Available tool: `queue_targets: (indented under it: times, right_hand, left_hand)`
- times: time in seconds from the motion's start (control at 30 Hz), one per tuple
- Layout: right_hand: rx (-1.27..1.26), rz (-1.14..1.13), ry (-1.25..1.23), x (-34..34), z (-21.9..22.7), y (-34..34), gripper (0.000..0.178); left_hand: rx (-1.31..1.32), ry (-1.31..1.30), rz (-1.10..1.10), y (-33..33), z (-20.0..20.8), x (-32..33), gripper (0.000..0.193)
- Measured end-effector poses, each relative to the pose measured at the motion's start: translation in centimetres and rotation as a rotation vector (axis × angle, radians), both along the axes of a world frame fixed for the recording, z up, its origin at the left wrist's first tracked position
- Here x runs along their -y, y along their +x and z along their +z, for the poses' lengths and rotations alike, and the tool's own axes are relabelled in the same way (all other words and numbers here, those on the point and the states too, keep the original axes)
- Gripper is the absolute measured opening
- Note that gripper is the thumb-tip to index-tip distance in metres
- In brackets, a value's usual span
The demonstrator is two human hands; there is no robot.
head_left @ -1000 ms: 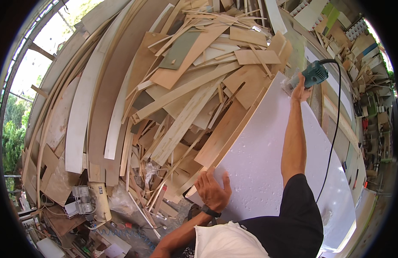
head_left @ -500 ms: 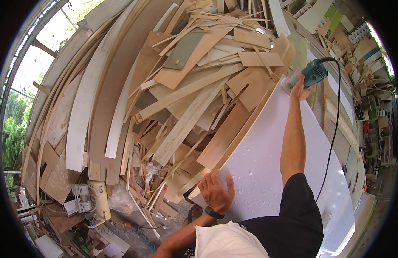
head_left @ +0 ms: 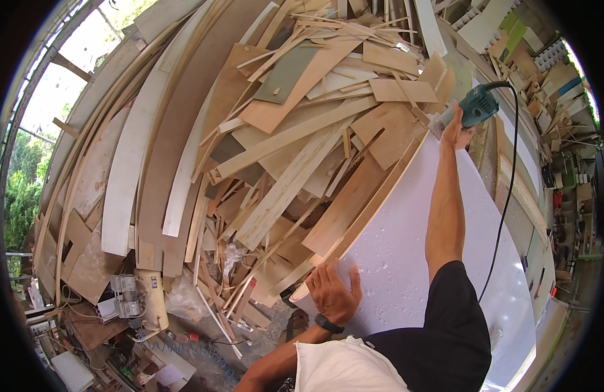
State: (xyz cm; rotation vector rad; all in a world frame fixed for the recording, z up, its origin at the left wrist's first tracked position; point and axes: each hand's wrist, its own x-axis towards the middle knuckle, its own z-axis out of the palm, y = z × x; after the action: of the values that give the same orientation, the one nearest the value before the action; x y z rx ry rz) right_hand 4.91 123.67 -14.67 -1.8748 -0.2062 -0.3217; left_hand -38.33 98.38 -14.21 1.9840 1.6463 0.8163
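A white-faced panel (head_left: 406, 242) with small pale flecks on it lies in front of me, narrowing toward its far end. At that far end my right hand (head_left: 457, 132) is closed around a green trim router (head_left: 478, 106). The router's clear base (head_left: 440, 121) sits at the panel's far corner; its bit is hidden. From the router's top a black cord (head_left: 511, 163) loops down the right side. My left hand (head_left: 334, 291) rests on the panel's near left edge, fingers spread and holding nothing. A dark band circles that wrist.
Left of the panel rises a large heap of wood offcuts (head_left: 302, 157). Long boards (head_left: 171, 130) lean farther left. A cream cylindrical machine part (head_left: 151, 300) and a coiled blue hose (head_left: 204, 356) are at lower left. Crowded shelves (head_left: 570, 196) line the right.
The router in my right hand has shifted slightly farther out at the panel's far corner. My left hand stays at the near edge. The whole view has moved a little.
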Motion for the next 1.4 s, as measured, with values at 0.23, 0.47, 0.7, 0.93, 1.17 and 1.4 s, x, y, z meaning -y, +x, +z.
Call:
queue_targets:
  times: [0.23,0.47,0.7,0.93,1.17,1.4]
  right_hand:
    - [-0.020,0.021,-0.027,-0.7,0.3,-0.6,0.090]
    - [-0.025,0.017,-0.021,-1.3,0.8,-1.7,0.089]
    - [0.023,-0.027,-0.046,-1.9,0.0,-1.1,0.092]
    - [0.050,-0.063,-0.064,-2.4,-0.3,-1.2,0.095]
    - [-0.019,-0.029,-0.065,-2.7,0.3,-2.0,0.099]
    - [0.069,-0.063,-0.049,-3.2,-1.0,-1.1,0.098]
  left_hand:
    - [0.019,-0.031,-0.007,-0.1,0.0,0.1,0.045]
    - [0.027,-0.036,-0.009,-0.1,0.1,0.1,0.046]
    - [-0.001,0.024,0.001,-0.1,0.2,-0.1,0.042]
    - [0.007,0.004,-0.008,-0.1,0.6,-0.2,0.043]
    - [0.021,-0.045,-0.016,-0.2,0.5,-0.1,0.045]
    - [0.006,0.011,-0.010,-0.2,0.4,-0.2,0.043]
